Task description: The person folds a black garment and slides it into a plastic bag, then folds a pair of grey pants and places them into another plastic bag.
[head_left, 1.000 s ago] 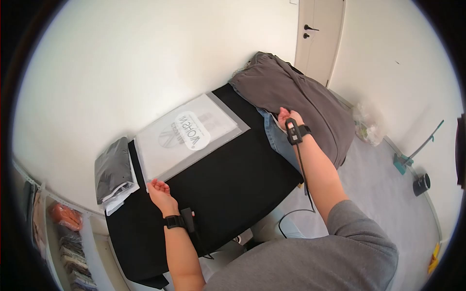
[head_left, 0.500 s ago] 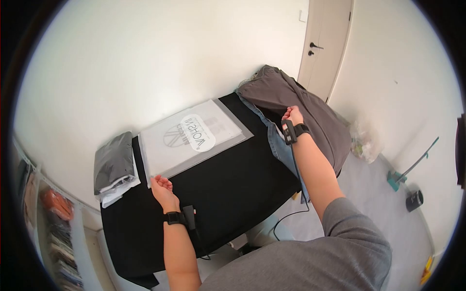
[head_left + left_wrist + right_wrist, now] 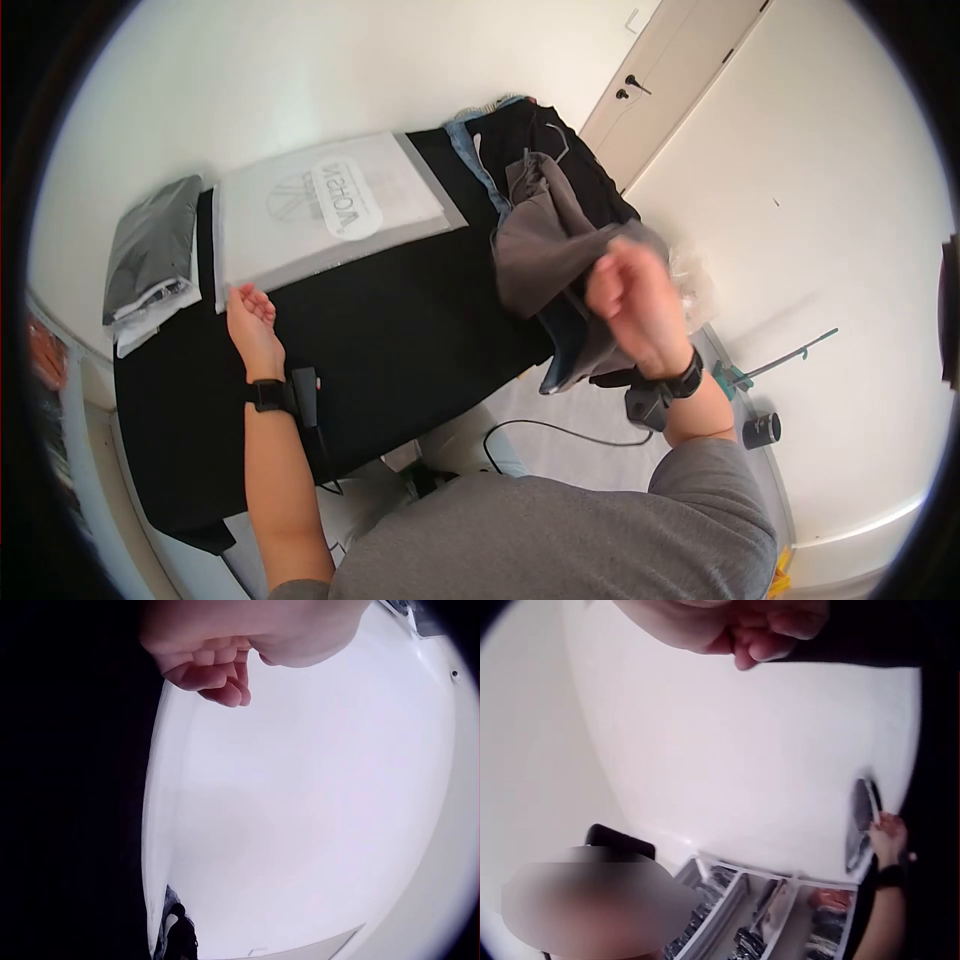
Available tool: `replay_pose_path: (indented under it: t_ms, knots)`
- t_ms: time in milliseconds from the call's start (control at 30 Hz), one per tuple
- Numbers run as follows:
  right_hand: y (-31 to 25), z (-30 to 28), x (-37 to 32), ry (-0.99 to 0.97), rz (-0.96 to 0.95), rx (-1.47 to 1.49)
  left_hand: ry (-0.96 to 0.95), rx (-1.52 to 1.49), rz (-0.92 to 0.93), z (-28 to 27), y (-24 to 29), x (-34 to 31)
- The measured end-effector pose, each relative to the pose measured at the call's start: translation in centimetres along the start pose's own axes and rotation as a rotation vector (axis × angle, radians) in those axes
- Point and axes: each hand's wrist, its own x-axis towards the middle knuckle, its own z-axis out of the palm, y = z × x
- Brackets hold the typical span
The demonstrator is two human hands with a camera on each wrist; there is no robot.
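Note:
A flat clear plastic bag (image 3: pixel 270 235) with a white sheet and an oval logo lies on the black-covered table (image 3: pixel 370 320). My left hand (image 3: pixel 255 315) is at its near left corner, fingers loosely curled; the left wrist view shows the curled fingers (image 3: pixel 217 675) from the side. On the right, my right hand (image 3: pixel 640 305), blurred by motion, grips a brownish-grey garment (image 3: pixel 545 255), which is bunched and partly raised toward me. Under it show a black garment (image 3: pixel 585 180) and blue denim (image 3: pixel 475 155). In the right wrist view the fingers (image 3: pixel 769 637) are curled.
A dark grey bagged garment (image 3: pixel 155 245) lies at the table's left end, against the wall. Shelves (image 3: pixel 780 900) with wrapped clothes stand to the left. On the right-hand floor are a black bin (image 3: pixel 762 430) and a green-handled broom (image 3: pixel 780 365). A cable hangs from my right wrist.
My right hand has pulled the grey garment back toward me, uncovering the black garment beneath. The head view has turned; my left hand stays at the plastic bag's corner.

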Motion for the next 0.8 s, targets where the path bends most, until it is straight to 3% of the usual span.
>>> replay_pose_path:
  t_ms: [67, 167, 200, 267, 300, 333, 400, 433, 467, 500, 567, 600, 667, 700, 800]
  knots:
    - [2.8, -1.2, 0.1, -0.038, 0.373, -0.089, -0.021, 0.004, -0.004, -0.4, -0.1, 0.2]
    - [6.9, -4.2, 1.7, -0.099, 0.742, -0.186, -0.031, -0.001, -0.012, -0.3, 0.1, -0.1]
    - [6.7, -4.6, 2.2, -0.097, 0.743, -0.191, -0.018, 0.01, -0.016, -0.2, 0.1, -0.1]
    - [4.9, -3.9, 3.9, -0.373, 0.851, -0.605, 0.004, 0.013, -0.011, 0.0, 0.0, 0.1]
    - [3.0, -3.5, 5.6, -0.519, 0.729, -0.784, -0.007, 0.006, -0.02, 0.0, -0.1, 0.1]
    - [1.7, -3.4, 7.0, -0.462, 0.508, -0.795, -0.018, 0.005, -0.031, -0.2, 0.0, 0.1]
    - [2.0, -6.1, 13.1, -0.104, -0.034, -0.882, -0.02, 0.023, -0.025, 0.1, 0.3, -0.2]
    - [2.6, -7.6, 16.5, 0.103, -0.305, -1.179, -0.028, 0.034, -0.021, 0.3, 0.4, -0.4]
    - [4.2, -9.9, 20.4, 0.195, -0.455, -1.129, -0.024, 0.031, -0.016, 0.3, 0.3, -0.4]
    - [5.7, -11.4, 23.1, 0.188, -0.464, -1.123, -0.039, 0.035, -0.024, 0.2, 0.1, -0.2]
    - [8.2, -12.6, 27.0, 0.531, -0.379, -1.613, -0.044, 0.042, -0.014, 0.0, 0.1, 0.0]
    - [8.5, -12.7, 27.9, 0.518, -0.392, -1.602, -0.049, 0.048, -0.018, 0.1, 0.1, -0.1]
    - [8.1, -12.6, 29.5, 0.233, 0.046, -1.624, -0.059, 0.059, -0.02, 0.2, 0.1, -0.1]
    - [8.3, -12.5, 30.0, 0.288, 0.129, -1.727, -0.051, 0.06, -0.01, 0.1, 0.1, -0.1]
    - [7.8, -13.4, 29.8, 0.361, 0.207, -1.545, -0.065, 0.082, -0.021, 0.1, 0.2, 0.1]
